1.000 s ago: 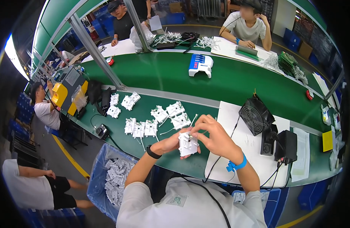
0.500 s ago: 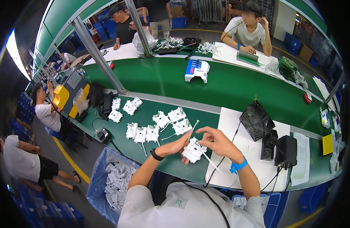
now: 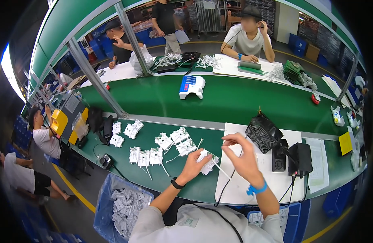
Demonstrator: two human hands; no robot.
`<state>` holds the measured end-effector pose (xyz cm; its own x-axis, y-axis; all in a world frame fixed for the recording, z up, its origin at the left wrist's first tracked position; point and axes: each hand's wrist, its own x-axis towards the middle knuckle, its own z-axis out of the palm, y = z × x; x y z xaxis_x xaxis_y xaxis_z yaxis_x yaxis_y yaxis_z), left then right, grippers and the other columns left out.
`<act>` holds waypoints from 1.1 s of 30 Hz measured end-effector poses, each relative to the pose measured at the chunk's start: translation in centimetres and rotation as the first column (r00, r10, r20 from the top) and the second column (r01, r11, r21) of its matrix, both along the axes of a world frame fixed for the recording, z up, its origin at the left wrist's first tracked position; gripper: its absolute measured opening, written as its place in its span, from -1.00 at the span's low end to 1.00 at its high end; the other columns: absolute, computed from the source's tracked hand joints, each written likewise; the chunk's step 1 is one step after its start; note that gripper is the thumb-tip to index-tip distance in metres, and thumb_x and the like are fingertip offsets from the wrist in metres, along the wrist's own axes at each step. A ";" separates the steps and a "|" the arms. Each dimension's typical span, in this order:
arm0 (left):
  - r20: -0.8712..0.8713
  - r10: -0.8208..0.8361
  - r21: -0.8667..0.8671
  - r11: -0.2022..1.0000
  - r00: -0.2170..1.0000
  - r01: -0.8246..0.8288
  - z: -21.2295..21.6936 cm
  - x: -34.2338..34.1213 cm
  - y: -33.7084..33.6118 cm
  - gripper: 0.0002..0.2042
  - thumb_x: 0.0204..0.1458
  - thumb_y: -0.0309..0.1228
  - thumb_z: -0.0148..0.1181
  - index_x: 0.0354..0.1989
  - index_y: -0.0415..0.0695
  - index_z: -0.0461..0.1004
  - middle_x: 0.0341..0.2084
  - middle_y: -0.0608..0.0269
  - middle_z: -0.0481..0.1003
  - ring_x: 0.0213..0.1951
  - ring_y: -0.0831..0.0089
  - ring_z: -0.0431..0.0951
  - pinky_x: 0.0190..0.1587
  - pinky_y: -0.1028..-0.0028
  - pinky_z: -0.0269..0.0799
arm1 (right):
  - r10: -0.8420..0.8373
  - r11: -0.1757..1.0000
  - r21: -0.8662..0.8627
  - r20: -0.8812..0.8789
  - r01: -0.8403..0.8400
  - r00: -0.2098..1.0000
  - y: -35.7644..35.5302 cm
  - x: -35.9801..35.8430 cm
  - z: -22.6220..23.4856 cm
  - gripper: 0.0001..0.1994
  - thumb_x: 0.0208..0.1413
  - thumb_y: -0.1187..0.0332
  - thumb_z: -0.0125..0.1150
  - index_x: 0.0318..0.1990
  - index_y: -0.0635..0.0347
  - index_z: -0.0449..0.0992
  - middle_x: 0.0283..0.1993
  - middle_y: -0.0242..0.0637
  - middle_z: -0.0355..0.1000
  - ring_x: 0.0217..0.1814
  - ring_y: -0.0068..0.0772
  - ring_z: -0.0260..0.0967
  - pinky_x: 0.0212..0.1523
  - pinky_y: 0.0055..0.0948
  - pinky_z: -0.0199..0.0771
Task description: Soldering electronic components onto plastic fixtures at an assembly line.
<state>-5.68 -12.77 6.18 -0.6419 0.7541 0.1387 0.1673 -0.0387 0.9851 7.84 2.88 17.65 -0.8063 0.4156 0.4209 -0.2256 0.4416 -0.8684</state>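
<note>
Left hand (image 3: 193, 165) grips a white plastic part (image 3: 206, 161) above the green worktop (image 3: 194, 188), fingers closed around it. Right hand (image 3: 243, 156) (raised just beside it) pinches a thin white wire (image 3: 219, 168) leading from the part. More white parts (image 3: 162, 148) lie to the left.

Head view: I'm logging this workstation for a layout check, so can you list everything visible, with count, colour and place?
white plastic part: one, white, held in the left hand
white parts on bench: about ten, white, left of the hands
small fan: one, black, on the white sheet
power adapter: one, black, right of the fan
bin of parts: one, blue, below the bench
blue-and-white device: one, on the green belt
left hand: on the part
right hand: raised beside it, blue wristband
</note>
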 end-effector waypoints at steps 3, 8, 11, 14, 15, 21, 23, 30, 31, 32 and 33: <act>0.132 0.027 0.055 0.998 0.991 -0.035 -1.2 -0.4 -0.3 -0.83 0.25 -0.38 0.25 -0.20 -0.26 0.55 -0.41 0.41 0.56 -0.36 0.72 0.46 -0.33 0.61 0.34 | 0.294 0.880 -0.267 -0.341 -0.392 0.893 -2.1 4.7 8.8 -0.65 0.04 0.51 0.29 0.00 0.40 0.44 -0.23 -0.09 0.46 -0.19 -0.19 0.53 -0.13 -0.26 0.58; 0.132 -0.010 0.078 0.997 0.991 0.000 -0.4 0.5 1.3 -0.82 0.26 -0.38 0.25 -0.21 -0.28 0.54 -0.40 0.42 0.55 -0.35 0.73 0.46 -0.31 0.61 0.36 | 0.575 0.582 -0.169 -0.606 -0.795 0.550 -4.9 8.9 18.2 -0.74 0.10 0.60 0.34 -0.11 0.39 0.39 -0.29 0.01 0.46 -0.28 -0.08 0.54 -0.32 -0.20 0.66; 0.156 0.083 0.084 0.992 0.984 -0.097 -1.7 0.3 0.2 -0.83 0.26 -0.39 0.25 -0.20 -0.28 0.55 -0.40 0.41 0.56 -0.34 0.73 0.48 -0.31 0.60 0.37 | 0.383 0.527 -0.609 -0.453 -0.594 0.805 -8.2 10.3 22.0 -0.84 0.13 0.49 0.40 -0.27 0.24 0.48 -0.30 -0.05 0.51 -0.41 -0.32 0.48 -0.42 -0.44 0.56; 0.166 0.038 0.085 0.995 0.985 -0.053 -1.4 0.7 0.6 -0.83 0.25 -0.40 0.26 -0.19 -0.29 0.56 -0.37 0.39 0.58 -0.33 0.71 0.50 -0.29 0.60 0.38 | 0.429 0.506 -0.630 -0.409 -0.590 0.805 -7.0 10.9 20.8 -0.84 0.13 0.46 0.43 -0.35 0.20 0.50 -0.34 -0.10 0.52 -0.45 -0.40 0.47 -0.45 -0.53 0.53; 0.163 0.023 0.080 0.996 0.986 -0.036 -1.3 0.8 0.5 -0.83 0.25 -0.39 0.26 -0.18 -0.29 0.56 -0.36 0.38 0.59 -0.32 0.71 0.50 -0.28 0.60 0.39 | 0.554 0.484 -0.532 -0.428 -0.694 0.714 -6.2 11.0 20.3 -0.83 0.12 0.47 0.44 -0.38 0.21 0.50 -0.37 -0.14 0.51 -0.45 -0.39 0.47 -0.45 -0.55 0.54; 0.171 0.053 0.077 0.995 0.984 -0.067 -1.9 0.4 -0.4 -0.82 0.26 -0.39 0.25 -0.17 -0.29 0.56 -0.36 0.40 0.58 -0.32 0.71 0.49 -0.27 0.61 0.37 | 0.529 0.429 -0.618 -0.420 -0.659 0.737 -6.4 10.2 20.4 -0.83 0.11 0.46 0.46 -0.41 0.21 0.53 -0.43 -0.16 0.53 -0.46 -0.36 0.50 -0.46 -0.54 0.56; 0.187 0.064 0.065 0.995 0.980 -0.077 -2.0 0.2 -0.9 -0.82 0.26 -0.39 0.24 -0.17 -0.29 0.56 -0.37 0.41 0.57 -0.33 0.72 0.48 -0.27 0.61 0.37 | 0.500 0.467 -0.550 -0.481 -0.692 0.720 -6.9 10.2 19.1 -0.83 0.12 0.46 0.46 -0.42 0.21 0.53 -0.42 -0.15 0.53 -0.45 -0.36 0.51 -0.45 -0.54 0.56; 0.185 0.043 0.092 0.994 0.982 -0.061 -1.2 1.2 0.5 -0.85 0.27 -0.40 0.22 -0.24 -0.26 0.54 -0.40 0.44 0.55 -0.34 0.74 0.45 -0.30 0.62 0.33 | 0.621 0.403 -0.451 -0.505 -0.796 0.600 -4.4 10.3 17.7 -0.82 0.11 0.48 0.45 -0.48 0.22 0.56 -0.36 -0.07 0.58 -0.40 -0.32 0.55 -0.42 -0.50 0.57; 0.180 0.051 0.088 0.994 0.982 -0.067 -1.5 1.0 0.3 -0.85 0.27 -0.40 0.22 -0.23 -0.25 0.54 -0.40 0.44 0.54 -0.34 0.74 0.44 -0.30 0.63 0.32 | 0.629 0.388 -0.454 -0.506 -0.802 0.591 -4.5 10.1 17.7 -0.82 0.11 0.48 0.45 -0.48 0.22 0.56 -0.36 -0.07 0.58 -0.40 -0.32 0.55 -0.42 -0.50 0.57; 0.183 0.056 0.085 0.994 0.981 -0.073 -1.8 0.9 0.1 -0.85 0.27 -0.40 0.22 -0.23 -0.25 0.54 -0.40 0.44 0.54 -0.34 0.74 0.44 -0.30 0.63 0.32 | 0.563 0.434 -0.487 -0.510 -0.758 0.650 -5.1 10.2 18.0 -0.83 0.14 0.48 0.43 -0.47 0.24 0.57 -0.36 -0.07 0.58 -0.40 -0.31 0.55 -0.42 -0.48 0.57; 0.183 0.056 0.079 0.994 0.981 -0.072 -2.1 0.8 0.0 -0.85 0.26 -0.39 0.23 -0.25 -0.25 0.53 -0.42 0.45 0.53 -0.35 0.75 0.43 -0.31 0.62 0.31 | 0.494 0.473 -0.521 -0.511 -0.711 0.703 -5.4 10.2 18.2 -0.84 0.16 0.48 0.40 -0.45 0.26 0.59 -0.36 -0.07 0.58 -0.39 -0.31 0.55 -0.42 -0.45 0.57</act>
